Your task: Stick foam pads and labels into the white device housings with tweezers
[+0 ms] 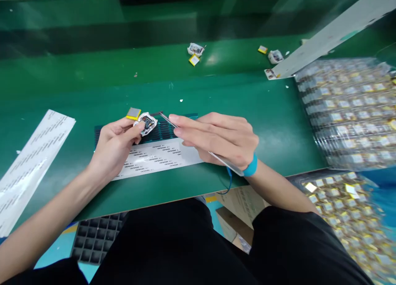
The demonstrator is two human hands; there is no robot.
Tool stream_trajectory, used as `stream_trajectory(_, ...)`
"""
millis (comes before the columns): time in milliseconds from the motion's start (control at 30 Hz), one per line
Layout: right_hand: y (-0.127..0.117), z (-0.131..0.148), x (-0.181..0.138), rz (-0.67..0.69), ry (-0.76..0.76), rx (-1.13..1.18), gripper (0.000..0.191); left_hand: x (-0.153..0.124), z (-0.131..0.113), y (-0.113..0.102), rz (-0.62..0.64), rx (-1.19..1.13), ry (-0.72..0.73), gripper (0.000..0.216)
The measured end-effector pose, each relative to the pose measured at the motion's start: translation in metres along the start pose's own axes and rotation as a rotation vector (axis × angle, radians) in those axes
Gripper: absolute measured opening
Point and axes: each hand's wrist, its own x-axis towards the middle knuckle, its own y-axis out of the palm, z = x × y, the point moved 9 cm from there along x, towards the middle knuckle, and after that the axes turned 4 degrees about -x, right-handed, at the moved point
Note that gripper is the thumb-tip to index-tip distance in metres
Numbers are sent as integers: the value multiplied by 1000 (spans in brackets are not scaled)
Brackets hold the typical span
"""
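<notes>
My left hand [119, 142] is closed on a small white device housing [148, 124] with its circuit board facing up. Beside the thumb, a yellow-edged battery [134, 113] sits against the housing. My right hand [219, 138] pinches a pair of metal tweezers [171, 122], whose tip points left and holds a small dark strip [155, 113] close to the housing. A blue band [251, 166] circles the right wrist. Below both hands lie a sheet of dark strips [165, 131] and a white printed backing sheet [151, 158].
Another printed sheet [34, 165] lies at left. Loose housings [195, 49] [275, 56] with batteries [194, 60] [262, 49] lie at the back. A white post [331, 33] slants at right, near stacked clear trays [349, 116] of parts. A black compartment tray [97, 237] is below the table edge.
</notes>
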Motion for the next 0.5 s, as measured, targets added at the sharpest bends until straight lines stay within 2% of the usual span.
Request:
stream_trajectory(133,9,14,1,150,-86,21,17,-3,-3,-5,-108,-53,5,12)
stream_trajectory(267,15,20,0,149,-130,-10,18,-7,-6,-4,-145,-71,34,13)
stream_trajectory(500,26,19,-3,184,-130,-19,17,-17,-5,2,-115,-37,96,9)
